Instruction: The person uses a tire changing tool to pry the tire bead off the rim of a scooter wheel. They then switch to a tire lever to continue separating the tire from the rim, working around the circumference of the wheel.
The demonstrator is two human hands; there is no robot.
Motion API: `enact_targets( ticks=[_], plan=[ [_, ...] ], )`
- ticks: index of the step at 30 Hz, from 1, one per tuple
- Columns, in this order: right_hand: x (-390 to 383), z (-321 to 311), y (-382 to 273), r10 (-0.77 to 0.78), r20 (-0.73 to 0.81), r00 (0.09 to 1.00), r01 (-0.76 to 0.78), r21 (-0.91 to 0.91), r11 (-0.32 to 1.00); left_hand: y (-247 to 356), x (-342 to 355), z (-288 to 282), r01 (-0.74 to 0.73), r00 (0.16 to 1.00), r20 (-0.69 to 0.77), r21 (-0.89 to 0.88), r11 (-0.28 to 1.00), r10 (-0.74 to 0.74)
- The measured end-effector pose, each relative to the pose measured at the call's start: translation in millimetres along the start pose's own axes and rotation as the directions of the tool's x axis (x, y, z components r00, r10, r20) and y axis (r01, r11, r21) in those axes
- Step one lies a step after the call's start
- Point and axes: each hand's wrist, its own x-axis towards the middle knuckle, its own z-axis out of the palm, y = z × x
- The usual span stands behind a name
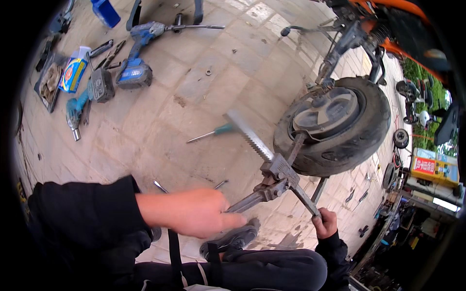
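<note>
Repair workshop; power tool (135, 52); wheel (330, 114)

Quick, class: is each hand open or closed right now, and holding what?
Left hand: closed, holding the metal lever.
Right hand: closed, holding the toothed bar at its lower end.
</note>
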Motion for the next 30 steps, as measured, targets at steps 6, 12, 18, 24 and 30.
enact_targets(
  ticks=[6, 12, 18, 24, 30],
  plan=[
    [11, -19, 13, -0.101, 0.036, 0.994, 0.099, 0.040, 0.994, 35, 7, 71, -0.007, 0.996, -0.090, -0.295, 0.955, -0.020],
    [25, -27, 8, -0.207, 0.053, 0.977, 0.209, -0.018, 0.978, 36, 60, 149, -0.201, 0.936, -0.348, -0.421, 0.884, 0.046],
    [19, -23, 27, -0.343, -0.067, 0.937, 0.341, -0.043, 0.939, 38, 59, 144, -0.098, 0.922, -0.374, -0.481, 0.871, -0.103],
    [16, -24, 17, -0.283, -0.048, 0.958, 0.282, -0.021, 0.959, 45, -18, 58, 0.021, 0.937, -0.315, -0.387, 0.922, -0.154],
    [19, -21, 13, -0.256, -0.069, 0.964, 0.258, 0.025, 0.966, 42, 42, 132, -0.145, 0.912, -0.405, -0.468, 0.872, -0.065]
  ],
)
